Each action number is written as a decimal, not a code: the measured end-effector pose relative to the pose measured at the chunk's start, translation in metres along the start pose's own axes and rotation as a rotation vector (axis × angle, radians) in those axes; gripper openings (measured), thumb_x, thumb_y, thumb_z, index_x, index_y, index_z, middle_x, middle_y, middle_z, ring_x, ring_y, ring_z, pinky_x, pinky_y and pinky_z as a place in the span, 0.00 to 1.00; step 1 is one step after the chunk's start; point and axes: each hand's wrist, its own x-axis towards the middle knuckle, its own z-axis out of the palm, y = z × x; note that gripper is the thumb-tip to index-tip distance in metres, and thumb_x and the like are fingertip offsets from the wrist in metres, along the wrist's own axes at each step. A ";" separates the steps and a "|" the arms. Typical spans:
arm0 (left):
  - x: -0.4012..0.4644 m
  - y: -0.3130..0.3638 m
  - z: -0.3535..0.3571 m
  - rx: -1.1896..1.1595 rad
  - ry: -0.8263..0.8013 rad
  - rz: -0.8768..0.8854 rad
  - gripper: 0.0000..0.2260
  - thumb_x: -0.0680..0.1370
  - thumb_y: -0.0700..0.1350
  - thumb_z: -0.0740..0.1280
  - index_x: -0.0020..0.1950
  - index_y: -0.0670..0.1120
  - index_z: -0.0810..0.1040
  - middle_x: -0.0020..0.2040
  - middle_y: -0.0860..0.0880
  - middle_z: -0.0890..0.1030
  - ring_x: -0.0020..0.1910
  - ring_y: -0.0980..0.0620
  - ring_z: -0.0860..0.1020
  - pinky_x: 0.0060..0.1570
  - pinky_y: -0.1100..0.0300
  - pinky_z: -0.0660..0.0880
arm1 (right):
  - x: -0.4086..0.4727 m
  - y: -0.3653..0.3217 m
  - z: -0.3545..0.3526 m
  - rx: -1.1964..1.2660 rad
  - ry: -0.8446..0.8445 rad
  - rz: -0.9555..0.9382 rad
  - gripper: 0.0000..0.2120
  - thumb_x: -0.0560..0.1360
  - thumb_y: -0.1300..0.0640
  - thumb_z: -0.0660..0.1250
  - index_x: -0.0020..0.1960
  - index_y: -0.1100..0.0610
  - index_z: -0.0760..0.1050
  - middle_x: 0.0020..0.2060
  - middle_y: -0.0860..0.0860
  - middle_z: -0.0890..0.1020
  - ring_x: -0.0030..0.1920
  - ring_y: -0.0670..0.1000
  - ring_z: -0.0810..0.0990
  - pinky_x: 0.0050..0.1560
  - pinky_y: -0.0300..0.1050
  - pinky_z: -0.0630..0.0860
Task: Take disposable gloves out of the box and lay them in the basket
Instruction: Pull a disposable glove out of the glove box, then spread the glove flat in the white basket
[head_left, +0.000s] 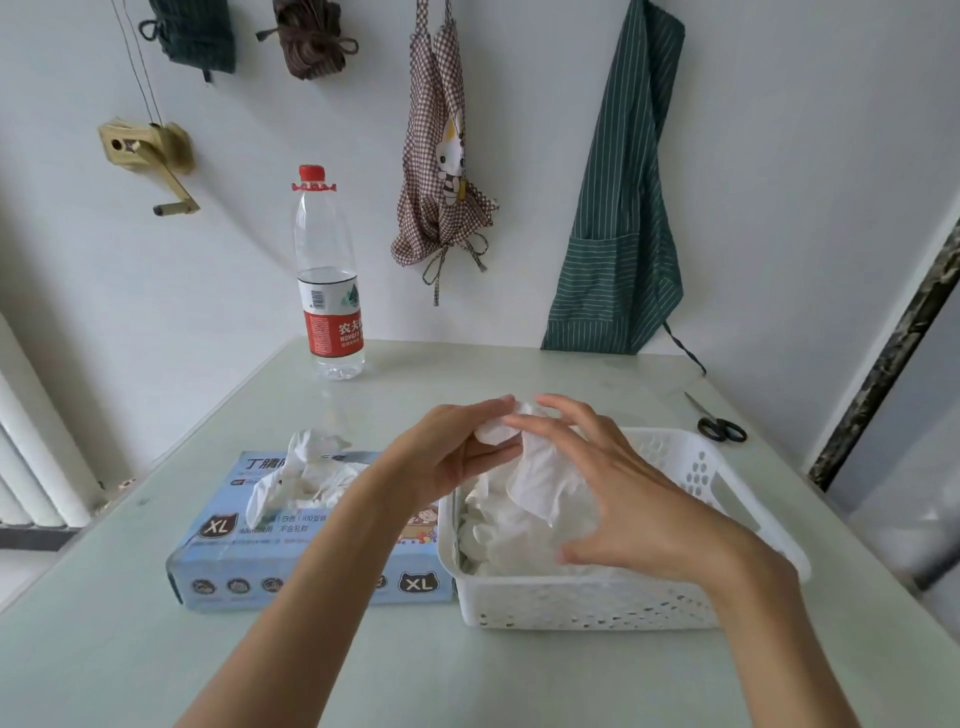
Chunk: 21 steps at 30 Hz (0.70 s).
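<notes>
In the head view, a white perforated basket (587, 603) was seen on the pale table (156, 649), and a heap of white disposable gloves (498, 540) was already held inside it. Touching the basket's left side, a light blue glove box (234, 545) lay flat, and several crumpled gloves (306, 473) were seen spilling out of its top opening. Above the basket, one white glove (540, 483) was held up between both hands; it looked thin, translucent and wrinkled, and its lower part hung down into the basket. Its upper end was pinched by the curled fingers and thumb of the left hand (457, 457), while the right hand (623, 499) was spread around it, fingertips and thumb closed on its edges. On the box, "XL" could be read twice, on the top and on the front face, along with Chinese characters and what looked like "100"; the smaller print was too blurred to read. Well behind the box, a clear water bottle (328, 275) with a red cap stood upright, its red label carrying Chinese characters. Behind the basket to the right, black-handled scissors (719, 426) lay on the table.
</notes>
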 end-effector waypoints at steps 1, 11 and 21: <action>0.001 0.001 0.002 -0.033 0.008 -0.008 0.06 0.78 0.41 0.67 0.46 0.39 0.79 0.32 0.47 0.81 0.29 0.56 0.80 0.33 0.67 0.79 | 0.000 0.001 0.001 -0.022 -0.001 0.013 0.50 0.66 0.64 0.74 0.70 0.29 0.50 0.70 0.30 0.42 0.71 0.34 0.47 0.61 0.33 0.66; -0.004 0.007 -0.007 0.684 0.180 0.283 0.22 0.74 0.58 0.65 0.59 0.43 0.78 0.53 0.48 0.83 0.45 0.57 0.82 0.44 0.62 0.80 | 0.010 0.017 0.001 0.576 0.759 0.159 0.08 0.70 0.55 0.74 0.38 0.59 0.81 0.31 0.53 0.83 0.30 0.48 0.78 0.32 0.42 0.72; 0.004 0.003 0.007 0.791 -0.240 0.398 0.08 0.76 0.45 0.69 0.52 0.44 0.81 0.48 0.52 0.84 0.48 0.58 0.81 0.52 0.68 0.74 | 0.003 0.021 -0.007 0.946 0.492 0.191 0.14 0.63 0.52 0.77 0.47 0.56 0.83 0.43 0.57 0.85 0.46 0.58 0.84 0.47 0.52 0.79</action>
